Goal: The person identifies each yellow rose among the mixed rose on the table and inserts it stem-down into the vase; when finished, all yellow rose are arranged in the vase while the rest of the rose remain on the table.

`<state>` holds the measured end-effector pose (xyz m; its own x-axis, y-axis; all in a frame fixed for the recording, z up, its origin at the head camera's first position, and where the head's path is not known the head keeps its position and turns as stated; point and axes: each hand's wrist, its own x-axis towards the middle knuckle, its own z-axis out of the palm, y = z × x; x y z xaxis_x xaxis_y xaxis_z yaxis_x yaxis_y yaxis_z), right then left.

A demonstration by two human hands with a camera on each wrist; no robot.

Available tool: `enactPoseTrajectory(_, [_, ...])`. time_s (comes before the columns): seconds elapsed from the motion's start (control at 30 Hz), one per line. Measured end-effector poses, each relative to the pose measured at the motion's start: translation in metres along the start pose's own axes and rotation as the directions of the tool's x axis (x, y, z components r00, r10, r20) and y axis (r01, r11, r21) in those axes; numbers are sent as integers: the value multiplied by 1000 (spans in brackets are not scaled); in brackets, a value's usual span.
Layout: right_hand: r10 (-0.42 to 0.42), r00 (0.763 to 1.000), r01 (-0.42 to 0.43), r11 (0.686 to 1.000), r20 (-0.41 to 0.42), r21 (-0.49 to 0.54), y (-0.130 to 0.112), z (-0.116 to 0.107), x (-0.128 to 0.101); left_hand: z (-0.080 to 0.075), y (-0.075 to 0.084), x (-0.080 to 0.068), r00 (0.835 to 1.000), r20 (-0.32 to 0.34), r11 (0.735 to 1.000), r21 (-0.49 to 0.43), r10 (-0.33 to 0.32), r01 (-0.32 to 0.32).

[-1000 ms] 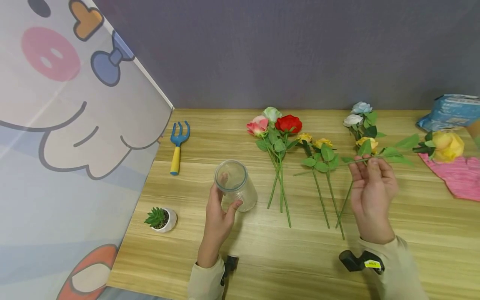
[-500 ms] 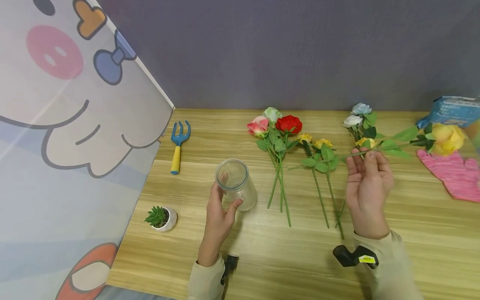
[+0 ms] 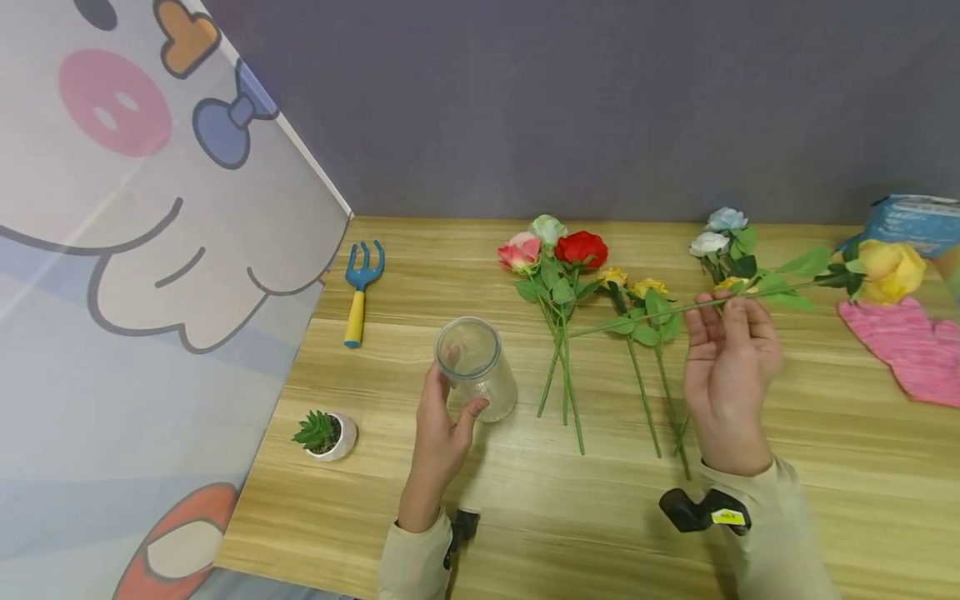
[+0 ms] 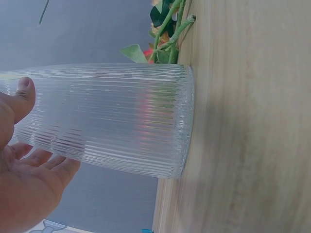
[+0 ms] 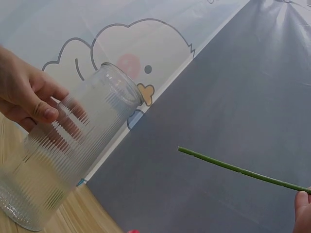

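A clear ribbed glass vase (image 3: pixel 491 387) stands upright on the table, with nothing inside it. My left hand (image 3: pixel 442 433) grips its side, thumb in front and fingers behind, as the left wrist view also shows around the ribbed glass (image 4: pixel 112 116). Above the table my right hand (image 3: pixel 731 375) pinches the green stem of a yellow artificial rose (image 3: pixel 890 272). The bloom points right, and the bare stem end (image 5: pixel 209 159) points left toward the vase. Beneath that stem lie yellow roses (image 3: pixel 647 288) with green leaves.
Pink, pale green and red roses (image 3: pixel 581 249) lie behind and right of the vase. White and light blue roses (image 3: pixel 725 219) are at the back. A toy fork (image 3: pixel 358 292) and potted succulent (image 3: pixel 330 436) sit left; a pink glove (image 3: pixel 911 350) and blue packet (image 3: pixel 911 223) sit right.
My right hand has moved slightly left with the yellow rose, bringing its stem end nearer the vase. My left hand keeps its hold on the vase in the same place.
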<state>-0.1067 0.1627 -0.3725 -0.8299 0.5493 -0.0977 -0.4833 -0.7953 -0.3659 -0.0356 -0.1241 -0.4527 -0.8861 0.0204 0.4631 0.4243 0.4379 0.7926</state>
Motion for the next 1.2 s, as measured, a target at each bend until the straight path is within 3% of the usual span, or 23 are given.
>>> enactPoseTrajectory(0.3, [10, 1000, -10, 1000, 18, -17, 4, 5, -3, 1, 1, 0, 1000, 1, 1000, 10, 5, -5])
enactPoseTrajectory(0.8, [67, 996, -66, 997, 52, -28, 18, 17, -15, 1, 3, -1, 999, -3, 999, 2, -48, 48])
enactPoseTrajectory(1.2, [30, 992, -18, 994, 119, -108, 30, 28, -21, 2, 1, -1, 1000, 6, 1000, 1, -19, 19])
